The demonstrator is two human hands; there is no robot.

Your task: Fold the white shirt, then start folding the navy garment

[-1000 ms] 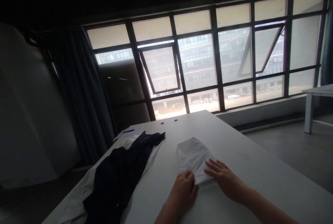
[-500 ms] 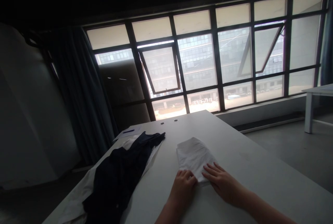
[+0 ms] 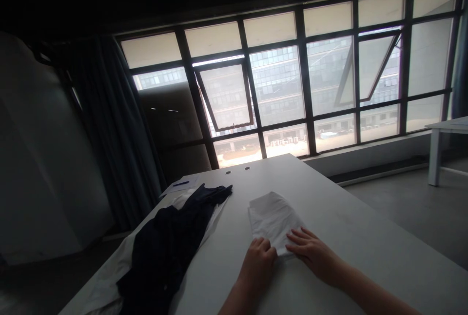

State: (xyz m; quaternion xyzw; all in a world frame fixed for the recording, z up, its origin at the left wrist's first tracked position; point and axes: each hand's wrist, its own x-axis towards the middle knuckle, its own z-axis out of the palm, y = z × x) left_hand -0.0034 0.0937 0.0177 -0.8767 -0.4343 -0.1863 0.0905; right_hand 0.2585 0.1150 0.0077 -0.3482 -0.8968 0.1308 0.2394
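Observation:
A folded white cloth (image 3: 272, 215), maybe a garment, lies flat on the white table (image 3: 329, 256). At its near left corner is my left hand (image 3: 259, 261), its fingers curled closed on the edge. My right hand (image 3: 316, 254) rests on the near right part of the cloth, fingers stretched out and lying flat. The fabric under my fingers is hidden.
To the left, a heap of dark navy clothing (image 3: 166, 242) lies over white fabric (image 3: 109, 281). Beyond it are a paper sheet and a pen (image 3: 181, 184). Two round holes mark the table's far end. Another white table (image 3: 435, 154) stands at the right.
My right hand has shifted very slightly to the right on the cloth. Otherwise the cloth, my left hand and the clothes heap look the same.

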